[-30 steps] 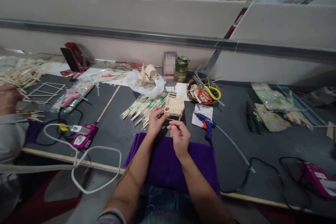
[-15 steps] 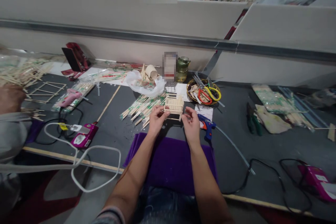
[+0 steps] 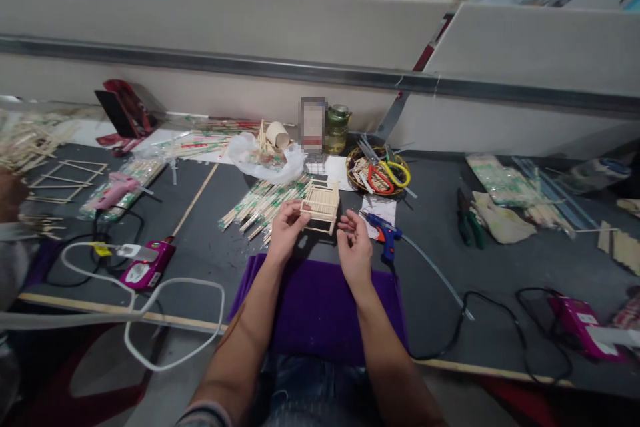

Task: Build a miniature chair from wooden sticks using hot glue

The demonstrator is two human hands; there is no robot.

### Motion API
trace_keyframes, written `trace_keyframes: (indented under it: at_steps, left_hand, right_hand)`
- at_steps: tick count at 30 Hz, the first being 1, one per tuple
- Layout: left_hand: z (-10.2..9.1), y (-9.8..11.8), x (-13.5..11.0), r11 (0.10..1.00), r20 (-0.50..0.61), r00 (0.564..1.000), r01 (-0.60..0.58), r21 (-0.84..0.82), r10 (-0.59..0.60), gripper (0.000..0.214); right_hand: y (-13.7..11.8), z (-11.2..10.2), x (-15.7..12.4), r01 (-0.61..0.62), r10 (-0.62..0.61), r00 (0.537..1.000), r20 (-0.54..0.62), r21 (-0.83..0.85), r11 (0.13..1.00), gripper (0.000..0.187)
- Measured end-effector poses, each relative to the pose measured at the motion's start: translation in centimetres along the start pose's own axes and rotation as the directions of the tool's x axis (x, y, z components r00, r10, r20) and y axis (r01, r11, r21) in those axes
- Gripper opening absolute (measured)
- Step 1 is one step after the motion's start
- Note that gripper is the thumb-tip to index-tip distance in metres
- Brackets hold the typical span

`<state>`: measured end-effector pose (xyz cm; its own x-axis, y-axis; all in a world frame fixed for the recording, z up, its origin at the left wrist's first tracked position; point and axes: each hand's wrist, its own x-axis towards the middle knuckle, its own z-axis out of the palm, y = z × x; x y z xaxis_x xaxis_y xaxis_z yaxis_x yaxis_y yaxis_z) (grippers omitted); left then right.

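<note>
Pinching the pale, boxy wooden-stick frame (image 3: pixel 321 203) from the left, likely for steadiness, my left hand (image 3: pixel 284 232) holds it beyond the folded purple cloth (image 3: pixel 320 310); my right hand (image 3: pixel 356 248) (fingers parted, seemingly empty) hovers alongside.

Near the middle of the frame, the left hand's grip (image 3: pixel 287 228) holds a small structure of pale sticks (image 3: pixel 321 203) by its near left corner, while the right hand's grip (image 3: pixel 355 245) is loosely curled and unoccupied just to the right of it. Below them a folded purple cloth (image 3: pixel 330 313) covers the front edge of the dark counter (image 3: pixel 430 280). A blue glue gun (image 3: pixel 389 237) lies right of centre, pliers (image 3: pixel 470 221) lie farther right, and a pink glue gun (image 3: pixel 114 192) rests on wrapped sticks (image 3: pixel 146 177) at left.
</note>
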<state>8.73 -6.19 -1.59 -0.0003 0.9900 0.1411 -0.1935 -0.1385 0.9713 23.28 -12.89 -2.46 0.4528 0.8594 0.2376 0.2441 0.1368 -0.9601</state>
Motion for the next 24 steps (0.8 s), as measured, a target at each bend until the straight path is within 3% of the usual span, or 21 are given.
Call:
trace_keyframes:
  at_steps: [3,6,8,11,13,16,19,24]
  left_hand:
    - [-0.3,0.1,0.1,0.999,0.002,1.000,0.027,-0.044,-0.027,0.022]
    - [-0.3,0.1,0.2,0.994,-0.014,0.998,0.059,-0.092,-0.061,0.020]
    - [-0.1,0.1,0.2,0.988,-0.031,0.996,0.075,-0.134,-0.080,0.019]
    - [0.3,0.2,0.1,0.978,-0.050,0.994,0.085,-0.189,-0.096,0.018]
    - [0.6,0.2,0.1,0.975,-0.069,0.993,0.076,-0.208,-0.093,0.017]
    - [1.1,0.1,-0.1,0.976,-0.087,0.994,0.047,-0.210,-0.066,0.016]
    - [1.5,-0.2,-0.4,0.980,-0.097,0.993,0.040,-0.192,-0.060,0.016]
    - [2.0,-0.4,-0.7,0.980,-0.124,0.991,0.029,-0.199,-0.055,0.016]
  right_hand:
    - [-0.1,-2.0,-0.7,0.076,-0.074,0.997,0.017,-0.195,0.978,0.036]
    - [0.2,-4.8,-0.7,0.162,-0.142,0.987,0.079,-0.440,0.883,0.030]
    - [0.4,-6.5,-0.5,0.176,-0.139,0.984,0.108,-0.647,0.742,0.027]
    - [0.8,-8.3,-0.2,0.078,-0.011,0.996,0.083,-0.868,0.491,0.027]
    - [1.2,-8.9,0.0,0.000,0.104,0.993,0.047,-0.914,0.405,0.033]
    - [2.0,-9.6,0.5,-0.066,0.209,0.978,0.020,-0.914,0.400,0.042]
    - [2.7,-10.8,1.3,-0.096,0.227,0.974,-0.003,-0.912,0.399,0.042]
    - [2.7,-13.0,2.9,-0.135,0.256,0.965,-0.061,-0.950,0.283,0.039]
